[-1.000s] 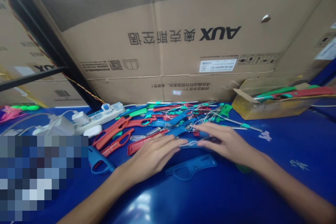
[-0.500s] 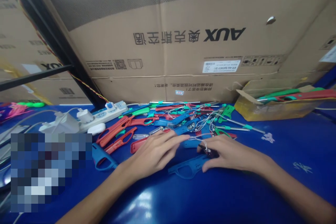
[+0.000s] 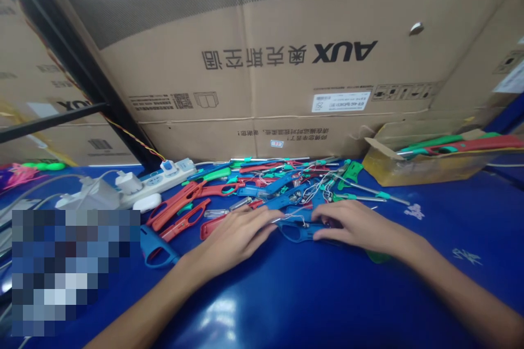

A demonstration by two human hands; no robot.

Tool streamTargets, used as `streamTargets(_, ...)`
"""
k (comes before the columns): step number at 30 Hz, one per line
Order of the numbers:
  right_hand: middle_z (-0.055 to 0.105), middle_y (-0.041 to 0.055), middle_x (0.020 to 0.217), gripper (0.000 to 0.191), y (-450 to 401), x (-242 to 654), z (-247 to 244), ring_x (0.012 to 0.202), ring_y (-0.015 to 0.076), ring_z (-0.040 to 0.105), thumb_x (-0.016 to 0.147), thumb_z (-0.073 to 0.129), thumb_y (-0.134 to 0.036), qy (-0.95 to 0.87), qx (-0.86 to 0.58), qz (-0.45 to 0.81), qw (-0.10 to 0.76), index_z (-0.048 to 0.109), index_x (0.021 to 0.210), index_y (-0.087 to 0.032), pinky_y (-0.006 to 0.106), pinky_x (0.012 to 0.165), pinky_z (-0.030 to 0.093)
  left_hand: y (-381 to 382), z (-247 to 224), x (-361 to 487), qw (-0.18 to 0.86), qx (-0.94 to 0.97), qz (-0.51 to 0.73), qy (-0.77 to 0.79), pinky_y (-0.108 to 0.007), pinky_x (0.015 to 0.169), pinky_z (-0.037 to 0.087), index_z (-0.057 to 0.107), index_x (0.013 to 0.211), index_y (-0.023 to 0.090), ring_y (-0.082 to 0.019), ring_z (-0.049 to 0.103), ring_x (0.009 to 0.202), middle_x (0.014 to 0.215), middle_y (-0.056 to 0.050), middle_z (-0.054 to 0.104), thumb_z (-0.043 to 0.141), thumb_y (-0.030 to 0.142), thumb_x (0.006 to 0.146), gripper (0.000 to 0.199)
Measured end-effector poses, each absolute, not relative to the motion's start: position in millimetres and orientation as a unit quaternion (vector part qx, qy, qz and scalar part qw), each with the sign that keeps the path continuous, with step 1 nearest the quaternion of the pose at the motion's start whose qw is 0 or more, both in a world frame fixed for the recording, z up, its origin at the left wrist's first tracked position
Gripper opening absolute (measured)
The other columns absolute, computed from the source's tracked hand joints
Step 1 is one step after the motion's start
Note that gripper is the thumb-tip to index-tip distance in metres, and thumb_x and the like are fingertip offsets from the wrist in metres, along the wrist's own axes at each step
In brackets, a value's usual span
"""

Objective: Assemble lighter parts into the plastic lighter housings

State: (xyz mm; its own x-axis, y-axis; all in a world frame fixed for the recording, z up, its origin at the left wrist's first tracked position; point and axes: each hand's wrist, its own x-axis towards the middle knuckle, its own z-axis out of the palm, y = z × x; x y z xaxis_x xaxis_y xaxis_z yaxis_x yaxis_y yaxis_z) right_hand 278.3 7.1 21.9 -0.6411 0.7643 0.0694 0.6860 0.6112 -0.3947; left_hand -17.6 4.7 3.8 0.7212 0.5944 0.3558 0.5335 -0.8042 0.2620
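My left hand (image 3: 241, 232) is closed, its fingertips pinching the end of a thin pale wire (image 3: 292, 212) beside the pile. To the right, my right hand (image 3: 354, 223) is curled round a small dark part (image 3: 332, 222), mostly hidden by the fingers. Between the hands lies a blue lighter casing half (image 3: 295, 233) with a trigger loop, its right end under my right fingers. Behind them is a heap of lighter pieces: blue casings (image 3: 289, 196), red casings (image 3: 176, 204) and metal rods with green ends (image 3: 362, 198). Part of a green piece (image 3: 379, 256) shows below my right wrist.
A taped cardboard box (image 3: 434, 169) of casings stands at the back right. At the left are a white power strip (image 3: 164, 177) with chargers (image 3: 92, 199) and a blue casing (image 3: 158, 248). Large cardboard (image 3: 262, 27) walls off the table's back.
The blue casing half has moved up and right, closer to the heap. My right hand has closed further over the dark part, which was more exposed. The view has shifted slightly.
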Motion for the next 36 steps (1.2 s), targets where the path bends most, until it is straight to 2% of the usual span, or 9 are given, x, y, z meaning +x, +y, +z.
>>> streamTargets(7, 0.072, 0.0034, 0.097, 0.023, 6.6, 278.2, 20.7, 0.085, 0.0188, 0.066, 0.096, 0.057, -0.042, -0.897, -0.393, 0.163, 0.122, 0.067, 0.104, -0.023, 0.031, 0.072, 0.046, 7.4, 2.0, -17.9, 0.074, 0.919, 0.225, 0.317, -0.047, 0.099, 0.046, 0.055, 0.129, 0.024, -0.023, 0.067, 0.105, 0.119, -0.005, 0.069, 0.044, 0.032, 0.105, 0.027)
streamTargets(18, 0.07, 0.0021, 0.088, 0.026, 3.6, 274.8, 24.2, 0.075, 0.0145, 0.063, 0.101, 0.048, -0.038, -0.908, -0.364, 0.142, 0.15, 0.068, 0.098, -0.023, 0.028, 0.066, 0.044, 6.2, 3.0, -18.8, 0.048, 0.91, 0.264, 0.315, -0.044, 0.099, 0.044, 0.055, 0.129, 0.024, -0.022, 0.065, 0.111, 0.118, -0.004, 0.07, 0.049, 0.029, 0.103, 0.027)
streamTargets(22, 0.071, 0.0024, 0.093, 0.026, 4.5, 274.9, 22.4, 0.081, 0.0161, 0.065, 0.101, 0.047, -0.039, -0.902, -0.38, 0.128, 0.162, 0.068, 0.101, -0.023, 0.029, 0.07, 0.046, 6.6, 1.4, -18.9, 0.027, 0.907, 0.285, 0.309, -0.041, 0.096, 0.045, 0.059, 0.124, 0.024, -0.022, 0.066, 0.111, 0.114, -0.003, 0.072, 0.05, 0.031, 0.103, 0.024)
streamTargets(28, 0.073, 0.0041, 0.104, 0.029, 7.0, 276.0, 18.0, 0.09, 0.0204, 0.068, 0.097, 0.054, -0.044, -0.89, -0.411, 0.107, 0.164, 0.065, 0.114, -0.023, 0.032, 0.076, 0.05, 5.4, 5.0, -18.2, 0.04, 0.907, 0.281, 0.31, -0.041, 0.095, 0.046, 0.059, 0.123, 0.025, -0.021, 0.066, 0.111, 0.113, -0.002, 0.072, 0.05, 0.031, 0.103, 0.023)
streamTargets(36, 0.073, 0.0043, 0.103, 0.03, 5.7, 273.2, 17.1, 0.09, 0.0201, 0.068, 0.099, 0.05, -0.044, -0.891, -0.409, 0.113, 0.16, 0.066, 0.114, -0.023, 0.033, 0.076, 0.051, 4.7, 4.3, -18.1, 0.042, 0.906, 0.279, 0.315, -0.043, 0.099, 0.044, 0.058, 0.124, 0.026, -0.021, 0.066, 0.112, 0.115, -0.001, 0.072, 0.049, 0.03, 0.103, 0.023)
